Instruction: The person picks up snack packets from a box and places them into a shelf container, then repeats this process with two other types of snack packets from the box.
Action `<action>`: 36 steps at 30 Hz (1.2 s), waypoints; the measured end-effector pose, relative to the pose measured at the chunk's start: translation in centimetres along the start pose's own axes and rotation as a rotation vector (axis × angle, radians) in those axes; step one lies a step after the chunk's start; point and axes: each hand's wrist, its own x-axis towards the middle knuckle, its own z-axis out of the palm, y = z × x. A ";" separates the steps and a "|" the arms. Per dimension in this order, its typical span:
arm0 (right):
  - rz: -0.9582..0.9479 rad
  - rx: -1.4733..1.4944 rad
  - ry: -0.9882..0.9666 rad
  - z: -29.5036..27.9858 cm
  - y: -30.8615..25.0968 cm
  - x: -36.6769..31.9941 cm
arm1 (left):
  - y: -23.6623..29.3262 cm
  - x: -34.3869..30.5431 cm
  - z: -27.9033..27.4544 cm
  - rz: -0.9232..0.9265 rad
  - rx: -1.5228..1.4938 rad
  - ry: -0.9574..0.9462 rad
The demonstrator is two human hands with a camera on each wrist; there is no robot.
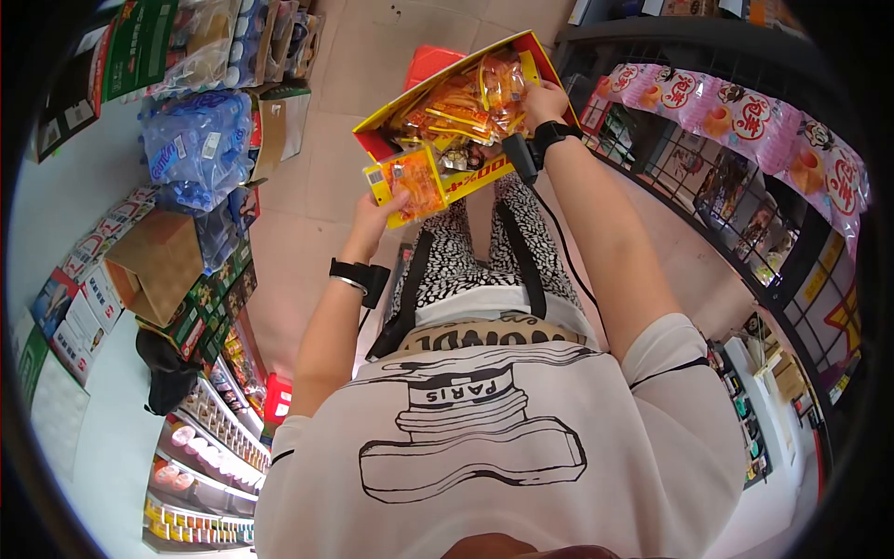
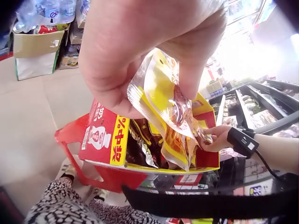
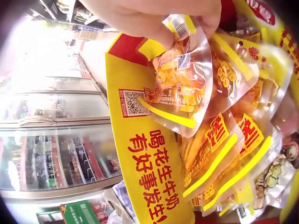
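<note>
A yellow and red cardboard box (image 1: pixel 499 173) full of snack packets stands in front of the person. My left hand (image 1: pixel 371 224) pinches a clear, yellow-edged packet of orange snack strips (image 1: pixel 410 186) over the box's near left corner. Seen from the left wrist, that packet (image 2: pixel 161 100) hangs from the thumb and fingers. At the right end of the box, my right hand (image 1: pixel 546 102) grips the top edge of a similar snack packet (image 3: pixel 182 79). Several more orange packets (image 3: pixel 210 149) lie below it, beside a silvery packet (image 3: pixel 275 177) with a food picture.
Beneath the box is a red plastic stool (image 2: pixel 77 144). Water bottles in blue wrap (image 1: pixel 196 140) and an open brown carton (image 1: pixel 154 261) line the left side. A black rack with pink snack bags (image 1: pixel 726 112) stands on the right. A cable (image 1: pixel 563 238) runs from the right wrist.
</note>
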 end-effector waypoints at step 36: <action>-0.513 0.097 -0.560 -25.6 -10.3 -24.6 | 13.9 -11.2 14.0 0.201 0.254 -0.802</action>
